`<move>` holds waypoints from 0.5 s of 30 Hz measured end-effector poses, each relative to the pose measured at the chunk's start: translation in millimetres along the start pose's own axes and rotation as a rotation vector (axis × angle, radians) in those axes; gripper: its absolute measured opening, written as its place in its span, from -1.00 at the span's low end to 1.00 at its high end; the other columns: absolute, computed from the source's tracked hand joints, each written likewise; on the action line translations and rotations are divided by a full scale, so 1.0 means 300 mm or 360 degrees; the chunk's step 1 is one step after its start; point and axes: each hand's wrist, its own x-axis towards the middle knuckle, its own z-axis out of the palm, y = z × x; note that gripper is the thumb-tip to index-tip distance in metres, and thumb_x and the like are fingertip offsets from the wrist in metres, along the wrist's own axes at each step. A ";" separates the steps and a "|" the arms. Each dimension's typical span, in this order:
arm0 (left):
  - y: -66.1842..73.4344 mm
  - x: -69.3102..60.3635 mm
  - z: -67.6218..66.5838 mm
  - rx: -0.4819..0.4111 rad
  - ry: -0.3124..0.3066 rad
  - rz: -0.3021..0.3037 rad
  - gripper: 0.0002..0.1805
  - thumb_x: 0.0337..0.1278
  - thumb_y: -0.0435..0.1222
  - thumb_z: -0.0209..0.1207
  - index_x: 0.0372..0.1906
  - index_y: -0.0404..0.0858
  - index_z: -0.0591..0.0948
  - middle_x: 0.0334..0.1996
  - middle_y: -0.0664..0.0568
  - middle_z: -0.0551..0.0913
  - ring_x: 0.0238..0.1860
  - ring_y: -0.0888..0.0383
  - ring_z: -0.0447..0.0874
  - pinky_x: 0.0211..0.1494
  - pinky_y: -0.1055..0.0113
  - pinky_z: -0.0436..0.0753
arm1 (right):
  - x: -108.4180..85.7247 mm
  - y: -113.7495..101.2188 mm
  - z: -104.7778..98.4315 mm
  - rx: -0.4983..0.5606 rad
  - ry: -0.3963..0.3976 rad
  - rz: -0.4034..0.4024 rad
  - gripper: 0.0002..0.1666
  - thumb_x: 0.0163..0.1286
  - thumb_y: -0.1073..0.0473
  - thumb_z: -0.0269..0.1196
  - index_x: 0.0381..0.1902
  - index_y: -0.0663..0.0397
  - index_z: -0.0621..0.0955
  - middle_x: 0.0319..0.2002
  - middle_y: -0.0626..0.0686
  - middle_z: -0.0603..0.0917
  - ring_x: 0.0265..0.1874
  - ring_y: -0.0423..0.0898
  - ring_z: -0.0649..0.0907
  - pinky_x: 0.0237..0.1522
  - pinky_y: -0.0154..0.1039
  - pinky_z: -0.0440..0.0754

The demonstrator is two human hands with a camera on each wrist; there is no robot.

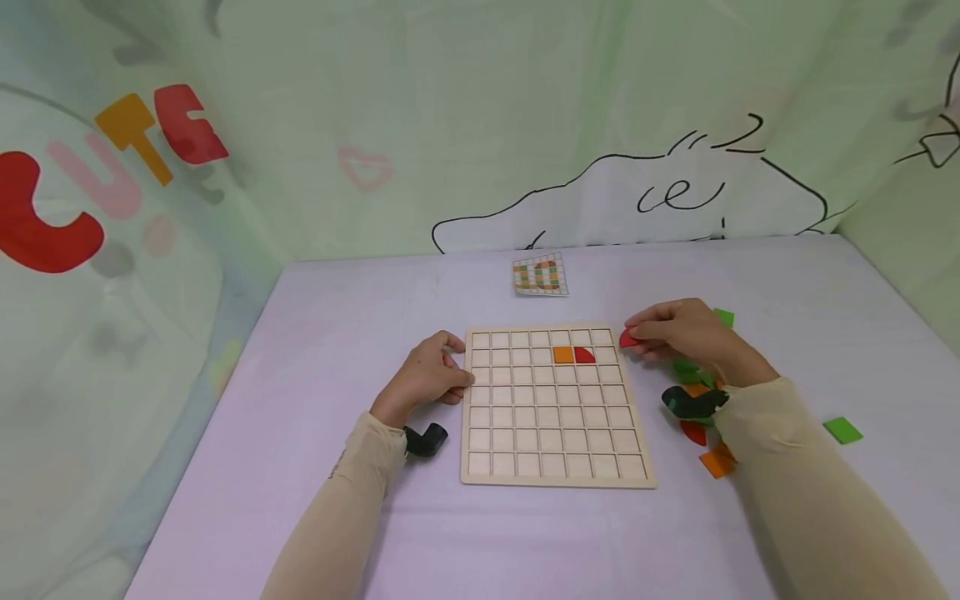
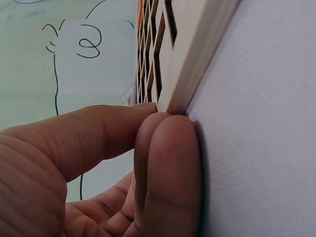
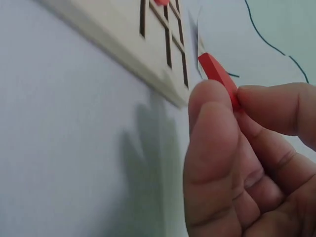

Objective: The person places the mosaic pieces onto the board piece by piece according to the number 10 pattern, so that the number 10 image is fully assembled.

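A square wooden grid board (image 1: 555, 417) lies on the table, with an orange square tile (image 1: 563, 355) and a red quarter-circle tile (image 1: 584, 355) side by side in its second row from the back. At the board's left edge, my left hand (image 1: 426, 371) pinches the rim between thumb and fingers; the left wrist view shows the thumb (image 2: 113, 126) at the top of the rim. Just off the board's back right corner, my right hand (image 1: 686, 333) holds another red tile (image 3: 220, 79) between thumb and fingertips, raised above the table.
Behind the board lies a small pattern card (image 1: 540, 275) with a coloured grid. Loose green, orange and red tiles (image 1: 693, 432) are scattered under and beside the right forearm, partly hidden by it. One green tile (image 1: 843, 430) lies farther right. A printed cloth (image 1: 480, 125) hangs behind the table.
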 end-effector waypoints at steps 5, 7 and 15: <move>0.001 0.001 0.001 -0.0005 -0.0001 -0.0009 -0.49 0.18 -0.49 0.37 0.20 -0.30 0.48 -0.34 -0.09 0.57 -0.50 0.13 0.68 -0.43 0.34 0.78 | 0.008 -0.024 0.029 0.0087 -0.0036 -0.0008 -0.45 0.61 0.05 0.21 0.33 0.36 0.51 -0.15 0.05 0.77 -0.27 -0.09 0.74 -0.16 -0.35 0.78; 0.001 0.001 0.001 -0.0005 -0.0002 -0.0008 -0.50 0.17 -0.49 0.37 0.20 -0.30 0.49 -0.34 -0.09 0.57 -0.50 0.13 0.68 -0.43 0.34 0.78 | 0.014 -0.033 0.040 0.0130 -0.0053 -0.0005 -0.46 0.60 0.07 0.22 0.33 0.36 0.50 -0.18 0.02 0.77 -0.29 -0.11 0.74 -0.17 -0.35 0.78; 0.003 -0.001 -0.002 -0.0020 -0.0012 0.0006 -0.49 0.16 -0.50 0.38 0.19 -0.30 0.48 -0.35 -0.09 0.57 -0.51 0.13 0.67 -0.44 0.33 0.78 | 0.037 -0.072 0.091 0.0203 -0.0103 -0.0030 -0.53 0.57 0.15 0.25 0.26 0.38 0.54 -0.25 0.01 0.76 -0.38 -0.14 0.74 -0.21 -0.33 0.80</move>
